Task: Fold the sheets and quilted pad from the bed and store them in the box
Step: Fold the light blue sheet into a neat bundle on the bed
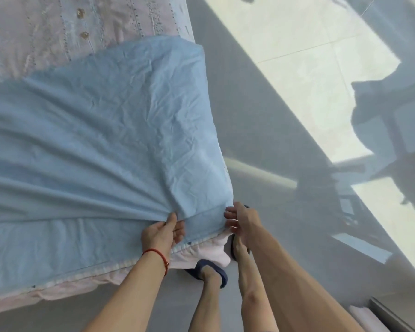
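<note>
A light blue sheet (106, 130) lies spread and partly folded over the bed, its creases running toward the near corner. My left hand (162, 232), a red string at its wrist, pinches a bunched edge of the blue sheet at that corner. My right hand (241, 222) sits at the corner's right end with fingers curled on the sheet's edge. Beneath the sheet lies a pink quilted pad (65, 27) with embroidered dots, bare at the far end; its pale edge (201, 252) hangs at the near corner. No box is in view.
Grey tiled floor (261, 116) runs along the bed's right side, with bright sun patches and dark furniture shadows at right. My feet in dark blue slippers (211, 270) stand by the bed corner. A pale object (364, 317) lies at the lower right.
</note>
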The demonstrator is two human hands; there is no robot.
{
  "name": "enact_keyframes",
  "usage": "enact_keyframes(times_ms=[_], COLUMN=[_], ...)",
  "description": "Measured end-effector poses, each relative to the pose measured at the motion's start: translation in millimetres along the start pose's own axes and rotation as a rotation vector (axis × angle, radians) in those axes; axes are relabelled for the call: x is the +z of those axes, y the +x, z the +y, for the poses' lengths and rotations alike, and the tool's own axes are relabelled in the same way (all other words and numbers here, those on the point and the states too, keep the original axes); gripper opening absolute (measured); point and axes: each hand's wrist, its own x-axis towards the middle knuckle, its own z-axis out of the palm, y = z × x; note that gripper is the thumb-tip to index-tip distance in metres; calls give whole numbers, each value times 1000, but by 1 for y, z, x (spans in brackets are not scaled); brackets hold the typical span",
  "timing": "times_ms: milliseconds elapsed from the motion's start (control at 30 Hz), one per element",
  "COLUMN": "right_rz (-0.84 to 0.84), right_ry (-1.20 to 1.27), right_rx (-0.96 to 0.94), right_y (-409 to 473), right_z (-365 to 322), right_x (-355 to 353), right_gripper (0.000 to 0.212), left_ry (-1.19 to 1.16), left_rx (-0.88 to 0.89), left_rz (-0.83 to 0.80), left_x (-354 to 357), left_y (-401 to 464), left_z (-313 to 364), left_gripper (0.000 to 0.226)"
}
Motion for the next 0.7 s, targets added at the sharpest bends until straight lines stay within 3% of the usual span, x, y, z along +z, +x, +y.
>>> enact_keyframes(times_ms=[67, 133, 333, 567, 700], right_rz=[-38, -67, 86, 124, 105], right_ry=[-11, 24, -25, 35, 53], right_rx=[54, 61, -16, 10, 51], right_y=[7, 9, 2, 10, 14], right_z=[-10, -20, -14, 15, 18], right_x=[3, 7, -13, -31, -33], right_gripper=[35, 28, 12, 29, 30], left_ry=[-11, -23, -7, -7, 71], left_rx=[26, 46, 41, -13, 60], left_rz=[7, 15, 23, 84, 116], left_x=[0, 1, -2, 7, 5], left_y=[-3, -8, -29, -31, -31], left_z=[-2, -4, -20, -57, -62], left_gripper=[25, 23, 26, 30, 32])
